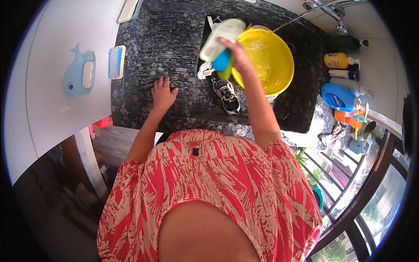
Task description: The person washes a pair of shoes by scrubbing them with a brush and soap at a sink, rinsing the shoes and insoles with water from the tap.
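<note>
My right hand [238, 56] grips a pale, elongated object [223, 37], blurred, perhaps a shoe sole or insole, beside the left rim of a yellow basin [288, 49] of water. Under the pale object show a blue thing [221, 61] and a green thing [229, 70], both too blurred to name; whether my hand holds them too is unclear. Just below lies a black and white sneaker [226, 96], with a striped white piece [205, 70] at its upper left. My left hand [163, 93] rests flat on the ribbed stone washboard surface [173, 49], fingers spread, holding nothing.
A thin stream of water runs into the basin near a chrome faucet [338, 18]. Along the right stand a yellow pump bottle [337, 60], a blue detergent bottle [338, 97] and a rag [333, 136]. A scrub brush [117, 62] lies at the left edge.
</note>
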### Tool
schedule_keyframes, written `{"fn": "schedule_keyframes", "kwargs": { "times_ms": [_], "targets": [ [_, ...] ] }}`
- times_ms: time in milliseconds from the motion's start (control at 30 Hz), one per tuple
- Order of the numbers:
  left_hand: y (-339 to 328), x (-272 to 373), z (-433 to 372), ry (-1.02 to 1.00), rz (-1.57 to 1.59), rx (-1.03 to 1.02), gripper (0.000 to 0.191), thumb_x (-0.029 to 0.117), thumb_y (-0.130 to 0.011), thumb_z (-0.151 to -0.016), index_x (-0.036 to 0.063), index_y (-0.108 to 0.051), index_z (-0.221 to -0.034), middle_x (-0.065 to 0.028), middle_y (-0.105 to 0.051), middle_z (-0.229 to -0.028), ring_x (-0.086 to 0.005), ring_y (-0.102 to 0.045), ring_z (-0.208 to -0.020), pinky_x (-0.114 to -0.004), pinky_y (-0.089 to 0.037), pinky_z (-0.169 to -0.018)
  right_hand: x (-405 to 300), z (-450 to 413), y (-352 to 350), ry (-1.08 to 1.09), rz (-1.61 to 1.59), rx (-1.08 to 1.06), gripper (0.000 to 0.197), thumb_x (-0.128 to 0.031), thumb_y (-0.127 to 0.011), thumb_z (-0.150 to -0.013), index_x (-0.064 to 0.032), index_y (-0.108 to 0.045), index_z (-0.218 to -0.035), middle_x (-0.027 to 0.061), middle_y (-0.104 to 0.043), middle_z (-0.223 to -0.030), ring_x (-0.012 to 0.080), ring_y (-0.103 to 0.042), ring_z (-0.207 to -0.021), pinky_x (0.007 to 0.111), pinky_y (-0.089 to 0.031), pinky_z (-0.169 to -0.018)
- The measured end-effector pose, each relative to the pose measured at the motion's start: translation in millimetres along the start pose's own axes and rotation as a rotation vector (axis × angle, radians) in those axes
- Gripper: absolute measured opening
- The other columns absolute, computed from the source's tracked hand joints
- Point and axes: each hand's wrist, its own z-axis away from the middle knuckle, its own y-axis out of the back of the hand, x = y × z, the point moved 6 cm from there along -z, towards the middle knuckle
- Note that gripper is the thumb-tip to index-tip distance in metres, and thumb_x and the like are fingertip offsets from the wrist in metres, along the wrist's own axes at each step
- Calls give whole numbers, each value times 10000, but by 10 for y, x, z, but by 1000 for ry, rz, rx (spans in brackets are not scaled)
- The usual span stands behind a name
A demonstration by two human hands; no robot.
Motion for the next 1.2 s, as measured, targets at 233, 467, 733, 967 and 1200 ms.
{"fn": "schedule_keyframes", "kwargs": {
  "times_ms": [233, 467, 733, 967, 1200],
  "targets": [
    [-87, 409, 169, -11, -229, -99, 716, 466, -595, -819, 22, -399, -1346, -179, -313, -1444, -399, -287, -1322, -617, -283, -983, 776, -241, -519, 88, 465, 52, 1173, -525, -788, -648, -36, -104, -1465, 280, -398, -1337, 329, -419, -1252, 406, -350, -1031],
    [508, 857, 164, -329, 44, 160, 276, 227, -685, -757, 67, -640, -977, -90, -575, -1059, -291, -529, -1013, -413, -426, -837, 831, 225, 2479, 112, 463, 670, 351, -176, -628, -856, -19, -596, -1168, 50, -626, -864, 129, -585, -723, 230, -465, -577],
    [528, 626, -661, -359, -148, 325, 445, 234, -658, -795, 96, -556, -1205, -150, -409, -1346, -384, -361, -1251, -557, -297, -992, 920, 221, 2550, 244, -269, 518, 316, -274, -515, -917, -21, -594, -1089, 101, -639, -1010, 289, -564, -1047, 422, -409, -970],
    [429, 500, -1032, -150, -240, 216, 624, 456, -575, -847, 170, -418, -1379, -143, -240, -1488, -420, -138, -1374, -676, -96, -1041, 111, 87, -379, -279, 38, -446, 386, -255, -522, -929, 55, -560, -1156, 171, -635, -1098, 289, -605, -1047, 384, -449, -959],
    [227, 578, -657, -140, -60, 248, 686, 538, -545, -820, 137, -406, -1359, -113, -240, -1481, -389, -92, -1392, -691, -48, -1033, 148, -1393, 610, 181, 1146, 130, 442, -317, -612, -814, -57, -600, -1170, 173, -646, -1083, 293, -615, -1014, 348, -474, -872]
  ]
}}
